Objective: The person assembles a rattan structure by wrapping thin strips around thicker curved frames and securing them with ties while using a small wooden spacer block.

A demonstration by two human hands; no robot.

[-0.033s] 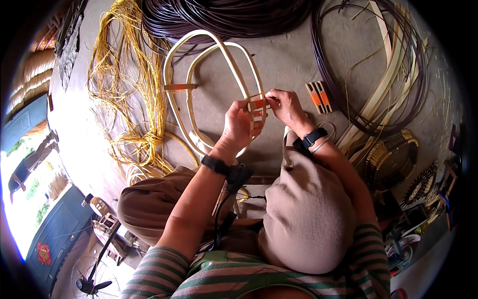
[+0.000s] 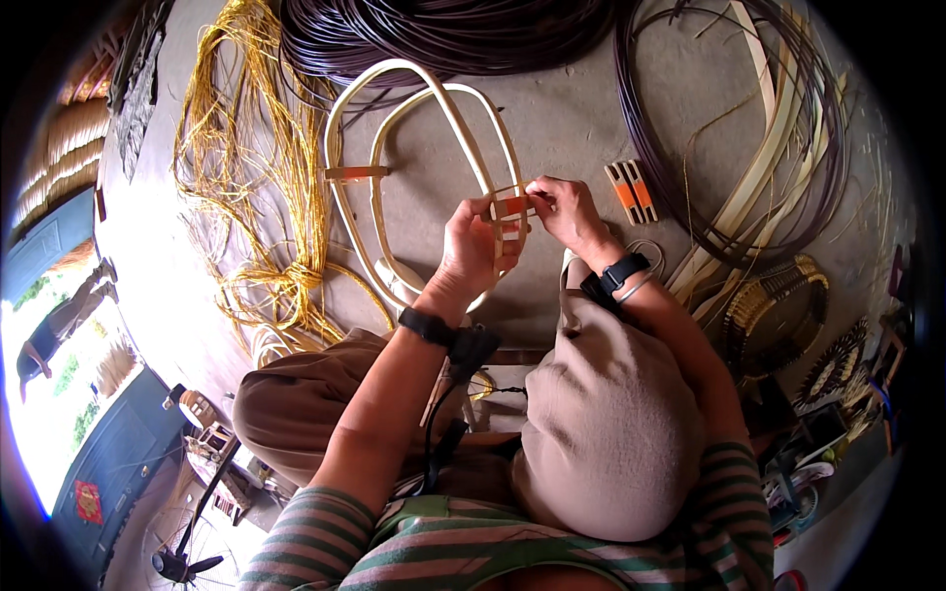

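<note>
Two pale bent-cane hoops [image 2: 448, 116] stand side by side in front of me, forming a rounded frame. On their far left side an orange-and-tan slotted wooden spacer [image 2: 357, 172] bridges them. My left hand [image 2: 467, 241] is wrapped round the frame's right side, where a second orange wooden spacer [image 2: 509, 207] sits between the hoops. At that spacer's right end my right hand [image 2: 564, 209] has thumb and fingers pinched together. A thin strand seems to run to those fingertips, but it is too fine to make out. Two matching orange spacers [image 2: 631, 192] lie on the floor to the right.
A large dark coil of cane [image 2: 443, 39] lies at the back, and a looser dark coil [image 2: 631, 108] with pale flat strips [image 2: 759, 187] at the right. Golden strands [image 2: 305, 271] are bundled at the left. A round woven ring [image 2: 778, 305] rests at the right.
</note>
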